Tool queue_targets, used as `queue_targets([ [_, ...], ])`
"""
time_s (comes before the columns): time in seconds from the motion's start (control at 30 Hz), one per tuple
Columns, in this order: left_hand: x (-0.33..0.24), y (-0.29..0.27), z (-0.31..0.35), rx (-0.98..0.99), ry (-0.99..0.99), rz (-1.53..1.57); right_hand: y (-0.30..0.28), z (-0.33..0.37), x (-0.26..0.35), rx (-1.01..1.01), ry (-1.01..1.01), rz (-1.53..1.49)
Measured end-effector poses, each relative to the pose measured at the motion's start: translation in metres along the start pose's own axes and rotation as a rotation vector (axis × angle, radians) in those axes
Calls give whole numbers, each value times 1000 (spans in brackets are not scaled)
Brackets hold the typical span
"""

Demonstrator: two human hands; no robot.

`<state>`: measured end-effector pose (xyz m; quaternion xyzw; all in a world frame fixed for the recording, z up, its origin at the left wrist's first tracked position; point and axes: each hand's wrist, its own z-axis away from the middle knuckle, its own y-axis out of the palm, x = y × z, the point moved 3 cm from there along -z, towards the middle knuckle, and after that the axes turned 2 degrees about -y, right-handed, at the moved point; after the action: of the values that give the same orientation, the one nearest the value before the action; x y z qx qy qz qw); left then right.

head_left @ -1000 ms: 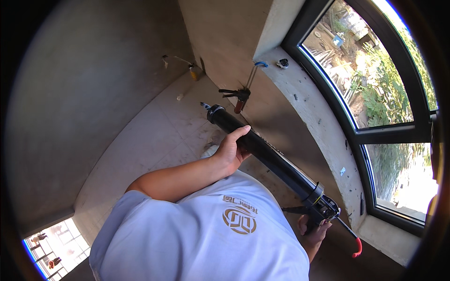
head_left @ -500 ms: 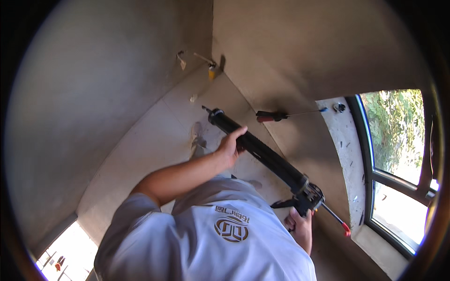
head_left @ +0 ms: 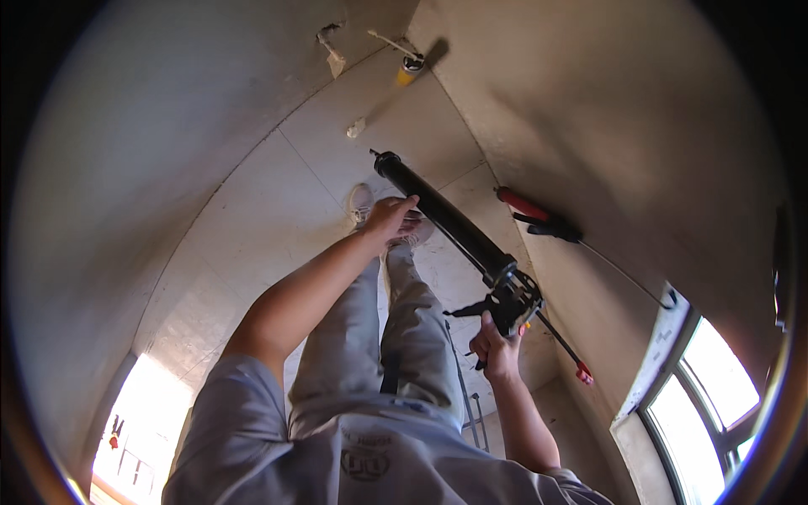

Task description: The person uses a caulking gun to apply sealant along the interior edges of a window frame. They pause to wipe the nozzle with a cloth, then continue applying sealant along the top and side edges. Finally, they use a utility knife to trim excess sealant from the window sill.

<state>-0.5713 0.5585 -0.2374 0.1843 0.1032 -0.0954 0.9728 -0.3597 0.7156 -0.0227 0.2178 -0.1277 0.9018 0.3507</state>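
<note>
A long black caulking gun (head_left: 454,220) slants across the view in front of my legs, its nozzle end up and to the left. My right hand (head_left: 497,345) grips its handle and trigger at the lower end, where a thin rod with a red tip (head_left: 582,372) sticks out behind. Beside the upper barrel is my left hand (head_left: 394,220), its fingers loosely curled and apart, not wrapped round the tube. The thumb side touches or nearly touches the barrel's edge; the exact contact is hard to see.
Against the right wall is a red-and-black-handled tool (head_left: 539,215) with a long thin rod. A yellow canister (head_left: 410,70) with a pale stick stands in the far corner, near a whitish lump (head_left: 356,128) on the floor. A dark-framed window (head_left: 707,396) is at lower right.
My left hand has loosened from round the barrel and shifted to its left side. The gun has moved slightly up and left in view. The view has tilted, showing more of my legs.
</note>
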Motion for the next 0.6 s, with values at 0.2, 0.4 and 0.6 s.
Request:
queue_targets([
  [0.2, 5, -133, -182, -294, 47, -255, 43, -171, -71, -5, 50, -59],
  [0.4, 11, -248, -343, -580, 177, -703, 66, -259, -130, 11, 37, -136],
  [0.6, 7, -287, -432, -886, 262, -713, 53, -319, -154, 116, -44, -101],
])
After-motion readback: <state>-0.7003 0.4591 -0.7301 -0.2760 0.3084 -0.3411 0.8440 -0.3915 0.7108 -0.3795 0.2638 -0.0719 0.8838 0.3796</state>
